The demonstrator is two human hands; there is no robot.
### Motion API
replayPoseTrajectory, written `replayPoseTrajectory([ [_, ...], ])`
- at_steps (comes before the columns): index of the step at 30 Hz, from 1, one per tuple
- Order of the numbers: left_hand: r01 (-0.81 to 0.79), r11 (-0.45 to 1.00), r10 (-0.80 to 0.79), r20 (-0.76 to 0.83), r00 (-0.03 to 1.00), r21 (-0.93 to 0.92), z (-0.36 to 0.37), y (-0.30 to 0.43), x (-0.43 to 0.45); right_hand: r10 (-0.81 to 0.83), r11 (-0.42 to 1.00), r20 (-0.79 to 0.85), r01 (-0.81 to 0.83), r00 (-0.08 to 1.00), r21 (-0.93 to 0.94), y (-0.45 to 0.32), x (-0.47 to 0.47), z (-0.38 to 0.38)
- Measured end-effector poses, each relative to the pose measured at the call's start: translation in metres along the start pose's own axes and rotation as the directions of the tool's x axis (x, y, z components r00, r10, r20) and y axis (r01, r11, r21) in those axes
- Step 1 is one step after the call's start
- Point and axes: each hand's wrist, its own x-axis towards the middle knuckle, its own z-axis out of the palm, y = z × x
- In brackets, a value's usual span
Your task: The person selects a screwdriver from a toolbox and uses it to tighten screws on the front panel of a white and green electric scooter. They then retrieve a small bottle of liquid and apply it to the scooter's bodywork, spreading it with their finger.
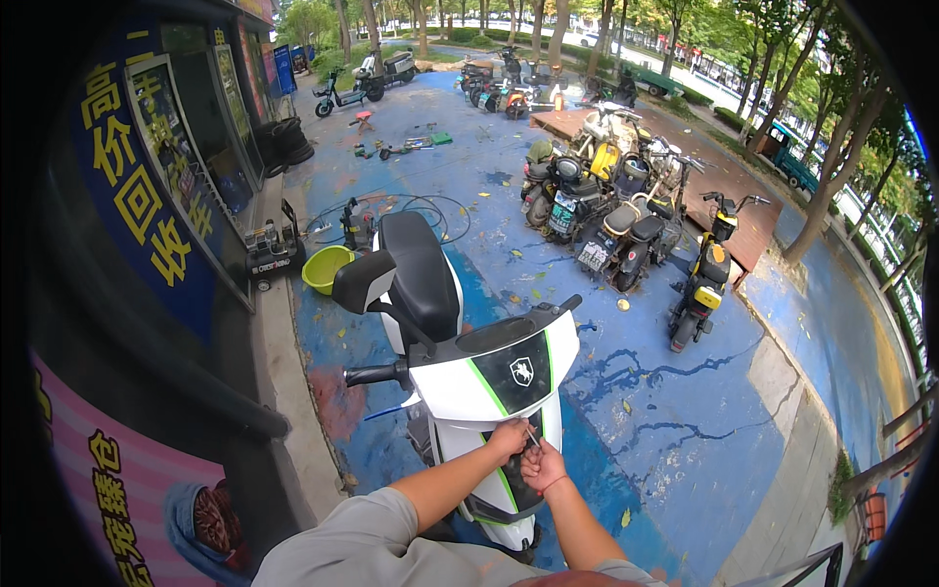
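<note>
A white electric scooter with black panels and green trim (447,392) stands in front of me, its nose towards me. My left hand (508,439) is at the front, just under the white handlebar cover (455,389), with its fingers drawn together. Whether those fingers pinch something small is hidden. In my right hand (543,468) is a thin metal tool (533,439), possibly a screwdriver, slanting up towards my left fingertips. Behind the cover are a black seat (417,271), a mirror (367,282) and a handlebar grip (370,375).
A lime-green basin (326,269) and an air compressor (275,253) stand by the shopfront. A hose (440,213) loops over the blue pavement. Tools (411,145) lie farther back. Several parked scooters (616,198) crowd the right, beside a brown platform (741,213).
</note>
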Motion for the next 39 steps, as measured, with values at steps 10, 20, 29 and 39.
replayPoseTrajectory([
  [10, -0.014, 0.999, 0.013, -0.031, 0.999, -0.032, 0.004, 0.002, -0.005, -0.301, 0.912, -0.013, 0.284, 0.953, -0.296, 0.01, 0.0, 0.0],
  [20, -0.023, 0.999, 0.026, -0.108, 0.994, 0.035, 0.002, -0.005, 0.003, -0.466, 0.862, 0.003, 0.454, 0.885, -0.226, -0.019, -0.017, -0.008],
  [29, 0.013, 0.999, -0.013, -0.018, 1.0, -0.039, 0.001, 0.003, -0.003, 0.077, 0.995, 0.042, -0.08, 0.996, 0.064, 0.012, 0.011, -0.008],
  [39, 0.001, 1.0, -0.002, -0.054, 0.999, -0.02, 0.005, 0.002, 0.0, -0.036, 0.989, 0.026, 0.032, 0.999, 0.144, 0.009, -0.001, 0.011],
])
